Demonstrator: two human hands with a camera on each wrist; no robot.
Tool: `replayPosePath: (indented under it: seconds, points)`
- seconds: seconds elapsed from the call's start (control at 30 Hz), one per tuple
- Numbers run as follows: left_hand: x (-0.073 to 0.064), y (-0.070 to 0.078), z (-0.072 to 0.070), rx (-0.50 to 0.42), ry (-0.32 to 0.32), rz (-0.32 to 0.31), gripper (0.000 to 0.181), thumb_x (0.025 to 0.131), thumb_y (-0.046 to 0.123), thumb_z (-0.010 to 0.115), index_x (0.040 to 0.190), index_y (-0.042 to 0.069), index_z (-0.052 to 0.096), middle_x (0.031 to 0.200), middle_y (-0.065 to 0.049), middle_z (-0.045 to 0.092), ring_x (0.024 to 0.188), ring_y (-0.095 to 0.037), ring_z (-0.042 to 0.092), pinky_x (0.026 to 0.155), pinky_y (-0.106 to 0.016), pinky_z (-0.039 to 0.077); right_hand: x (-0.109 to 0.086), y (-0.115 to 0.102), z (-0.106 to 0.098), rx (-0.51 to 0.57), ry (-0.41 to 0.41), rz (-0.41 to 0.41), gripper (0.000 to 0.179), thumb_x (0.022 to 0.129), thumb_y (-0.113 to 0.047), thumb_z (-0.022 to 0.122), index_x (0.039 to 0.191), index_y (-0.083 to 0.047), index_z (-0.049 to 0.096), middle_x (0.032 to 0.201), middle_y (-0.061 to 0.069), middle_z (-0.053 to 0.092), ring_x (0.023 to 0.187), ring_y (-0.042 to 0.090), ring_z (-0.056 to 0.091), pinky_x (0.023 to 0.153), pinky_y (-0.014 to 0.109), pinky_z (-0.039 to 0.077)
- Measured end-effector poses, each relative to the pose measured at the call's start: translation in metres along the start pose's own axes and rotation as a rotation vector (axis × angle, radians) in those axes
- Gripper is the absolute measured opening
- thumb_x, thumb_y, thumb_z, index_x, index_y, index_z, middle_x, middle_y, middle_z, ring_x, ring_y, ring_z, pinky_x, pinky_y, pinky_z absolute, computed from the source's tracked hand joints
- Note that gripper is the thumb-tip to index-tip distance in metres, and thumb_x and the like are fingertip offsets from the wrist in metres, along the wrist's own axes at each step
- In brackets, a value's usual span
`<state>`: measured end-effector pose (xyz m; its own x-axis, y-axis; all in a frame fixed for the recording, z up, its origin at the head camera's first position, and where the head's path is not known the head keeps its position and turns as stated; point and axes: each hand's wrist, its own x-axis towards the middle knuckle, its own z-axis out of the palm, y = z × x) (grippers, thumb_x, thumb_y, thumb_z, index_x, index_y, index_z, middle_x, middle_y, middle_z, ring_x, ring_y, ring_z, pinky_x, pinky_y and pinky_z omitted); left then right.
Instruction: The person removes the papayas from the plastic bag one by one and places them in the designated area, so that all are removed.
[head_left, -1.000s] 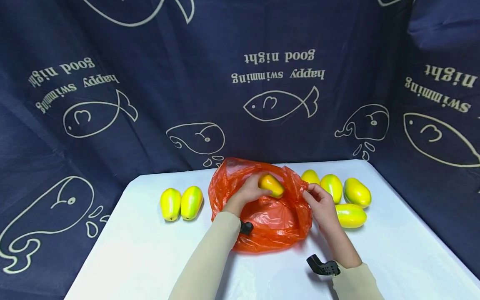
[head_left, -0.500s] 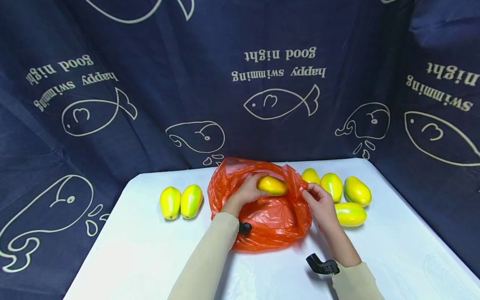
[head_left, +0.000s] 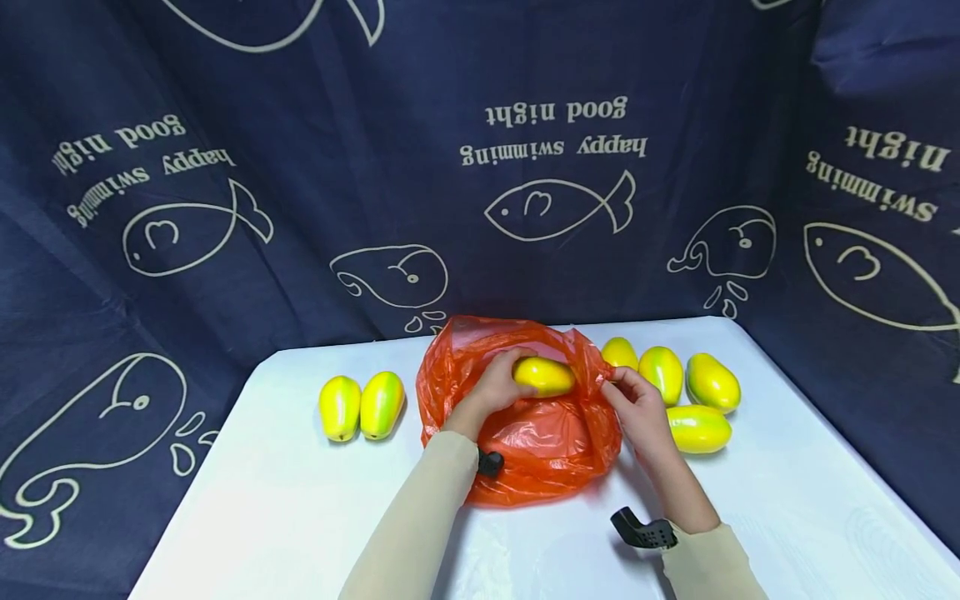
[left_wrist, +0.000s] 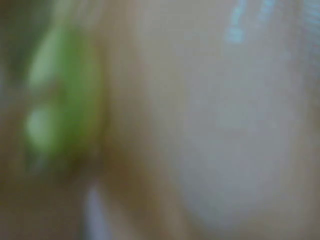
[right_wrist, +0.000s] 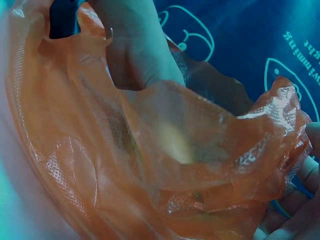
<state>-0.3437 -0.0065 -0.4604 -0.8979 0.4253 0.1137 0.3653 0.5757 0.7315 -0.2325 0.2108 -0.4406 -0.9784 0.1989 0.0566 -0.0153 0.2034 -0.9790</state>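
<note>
A red plastic bag (head_left: 525,467) lies on the table with its mouth spread wide. My left hand (head_left: 495,385) reaches inside that mouth and grips a yellow mango (head_left: 546,377), which lies sideways. On the bag's right side, my right hand (head_left: 643,412) pinches the rim (head_left: 603,375) between thumb and fingers. Through the thin plastic in the right wrist view, a pale yellow patch of the mango (right_wrist: 174,142) shows below the left wrist. The left wrist view is badly blurred, with a green rounded shape (left_wrist: 65,95) at its left.
Two yellow-green mangoes (head_left: 362,407) stand left of the bag on the white table (head_left: 300,517). Several more mangoes (head_left: 701,429) lie to the right, just beyond the right hand. A dark blue curtain (head_left: 420,183) with fish drawings hangs behind the table.
In my left hand the mango has turned from slanting to nearly level and sits slightly lower in the bag. The right hand keeps its hold on the rim.
</note>
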Motion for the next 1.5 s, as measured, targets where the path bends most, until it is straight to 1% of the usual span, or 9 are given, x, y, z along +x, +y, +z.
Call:
replayPosePath:
  seconds: [0.13, 0.27, 0.53, 0.7, 0.83, 0.97, 1.27, 1.37, 1.5]
  points:
    - [-0.003, -0.001, 0.0, -0.004, 0.007, -0.006, 0.061, 0.081, 0.018, 0.082, 0.135, 0.015, 0.056, 0.132, -0.009, 0.056, 0.119, -0.027, 0.051, 0.109, -0.041, 0.044, 0.001, 0.001, 0.001, -0.005, -0.006, 0.004, 0.031, 0.102, -0.026, 0.056, 0.123, -0.004, 0.058, 0.121, 0.004, 0.056, 0.11, 0.016, 0.049, 0.086, 0.008, 0.049]
    - [-0.005, -0.001, -0.001, -0.018, 0.015, -0.003, 0.06, 0.08, 0.018, 0.083, 0.134, 0.016, 0.056, 0.13, -0.009, 0.056, 0.117, -0.026, 0.051, 0.108, -0.041, 0.045, 0.001, 0.001, 0.001, -0.013, -0.004, -0.001, 0.03, 0.102, -0.026, 0.055, 0.122, -0.003, 0.058, 0.119, 0.003, 0.057, 0.109, 0.016, 0.049, 0.086, 0.008, 0.049]
    - [-0.011, 0.001, -0.004, -0.038, 0.043, -0.024, 0.063, 0.082, 0.017, 0.081, 0.137, 0.015, 0.053, 0.137, -0.006, 0.056, 0.122, -0.025, 0.052, 0.11, -0.042, 0.044, 0.001, 0.0, 0.002, -0.022, 0.004, -0.003, 0.029, 0.102, -0.025, 0.055, 0.12, -0.003, 0.058, 0.114, 0.0, 0.057, 0.106, 0.015, 0.049, 0.085, 0.009, 0.048]
    - [-0.017, 0.004, -0.008, -0.074, 0.071, -0.049, 0.064, 0.082, 0.017, 0.081, 0.138, 0.016, 0.052, 0.137, -0.004, 0.057, 0.12, -0.025, 0.054, 0.109, -0.043, 0.046, 0.001, 0.0, 0.001, -0.025, 0.018, -0.028, 0.028, 0.101, -0.024, 0.056, 0.118, -0.002, 0.059, 0.108, -0.004, 0.058, 0.104, 0.015, 0.05, 0.084, 0.009, 0.049]
    - [-0.023, 0.006, -0.012, -0.1, 0.105, -0.052, 0.064, 0.081, 0.019, 0.081, 0.139, 0.018, 0.052, 0.136, -0.003, 0.058, 0.119, -0.025, 0.055, 0.107, -0.043, 0.047, 0.001, 0.001, 0.001, -0.026, 0.023, -0.045, 0.028, 0.101, -0.024, 0.056, 0.117, 0.0, 0.059, 0.104, -0.008, 0.058, 0.102, 0.013, 0.051, 0.083, 0.009, 0.049]
    - [-0.03, 0.009, -0.016, -0.109, 0.14, -0.04, 0.064, 0.082, 0.019, 0.081, 0.139, 0.017, 0.053, 0.136, -0.005, 0.059, 0.119, -0.026, 0.056, 0.107, -0.044, 0.047, 0.0, 0.001, 0.001, -0.021, 0.022, -0.055, 0.029, 0.101, -0.023, 0.057, 0.117, 0.0, 0.059, 0.102, -0.008, 0.058, 0.1, 0.012, 0.051, 0.083, 0.009, 0.05]
    - [-0.048, 0.016, -0.022, -0.097, 0.197, -0.031, 0.064, 0.082, 0.02, 0.081, 0.14, 0.018, 0.053, 0.135, -0.005, 0.056, 0.121, -0.026, 0.052, 0.106, -0.044, 0.048, 0.0, 0.001, 0.001, -0.028, 0.016, -0.042, 0.029, 0.101, -0.025, 0.057, 0.118, -0.001, 0.059, 0.104, -0.01, 0.059, 0.101, 0.012, 0.051, 0.083, 0.009, 0.05]
    - [-0.055, 0.019, -0.025, -0.102, 0.209, -0.031, 0.066, 0.082, 0.021, 0.081, 0.141, 0.02, 0.052, 0.134, -0.006, 0.054, 0.119, -0.025, 0.052, 0.104, -0.044, 0.048, 0.0, 0.001, 0.001, -0.032, 0.015, -0.032, 0.029, 0.101, -0.025, 0.056, 0.119, -0.002, 0.059, 0.107, -0.007, 0.058, 0.103, 0.013, 0.051, 0.083, 0.008, 0.05]
    - [-0.063, 0.022, -0.029, -0.103, 0.229, -0.01, 0.066, 0.081, 0.022, 0.081, 0.141, 0.024, 0.054, 0.13, -0.007, 0.051, 0.115, -0.026, 0.053, 0.101, -0.042, 0.049, 0.001, 0.001, 0.002, -0.034, 0.016, -0.028, 0.029, 0.101, -0.026, 0.057, 0.119, -0.002, 0.059, 0.109, -0.004, 0.058, 0.104, 0.013, 0.05, 0.084, 0.008, 0.049]
